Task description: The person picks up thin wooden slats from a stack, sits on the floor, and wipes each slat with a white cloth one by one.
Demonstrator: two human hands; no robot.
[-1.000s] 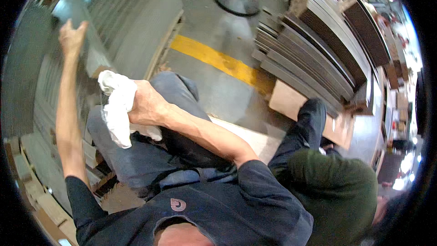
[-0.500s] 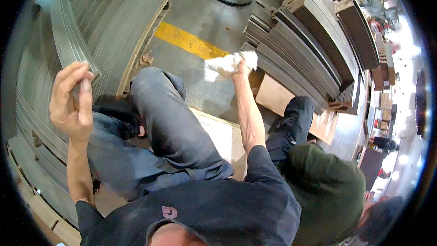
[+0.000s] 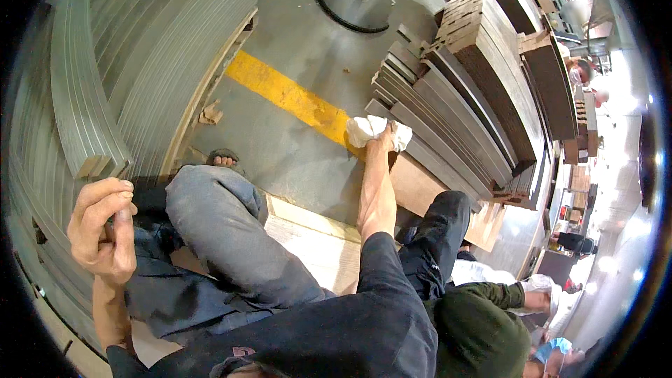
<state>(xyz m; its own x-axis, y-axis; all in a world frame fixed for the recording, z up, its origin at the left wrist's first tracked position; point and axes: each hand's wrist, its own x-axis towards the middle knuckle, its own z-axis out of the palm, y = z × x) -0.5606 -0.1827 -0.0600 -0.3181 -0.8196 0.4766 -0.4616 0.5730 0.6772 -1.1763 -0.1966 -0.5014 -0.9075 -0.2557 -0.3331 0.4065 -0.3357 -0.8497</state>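
Observation:
My right hand [image 3: 383, 141] is stretched out ahead and closed around a crumpled white cloth [image 3: 365, 130]. The cloth hangs above the floor beside a yellow floor stripe, close to the near ends of stacked brown boards [image 3: 448, 122]. My left hand [image 3: 105, 227] is raised at the left, its fingers curled and the thumb pressed near the fingertips; whatever it may hold is hidden. Just beyond that hand are the cut ends of a few long grey-green boards [image 3: 84, 112], which lie over a larger stack of similar boards [image 3: 189, 49].
A wooden pallet edge [image 3: 210, 87] runs under the left stack. The yellow stripe [image 3: 287, 98] crosses the grey floor, with a round-based stand [image 3: 353, 10] beyond. A person in a dark green top [image 3: 483, 332] is close at my right. Pale boards [image 3: 315, 241] lie below my knees.
The view has shifted, and the boards and floor stripe appear lower. My right hand has swung rightward with the cloth, which looks more bunched. My left hand stays curled by the board ends.

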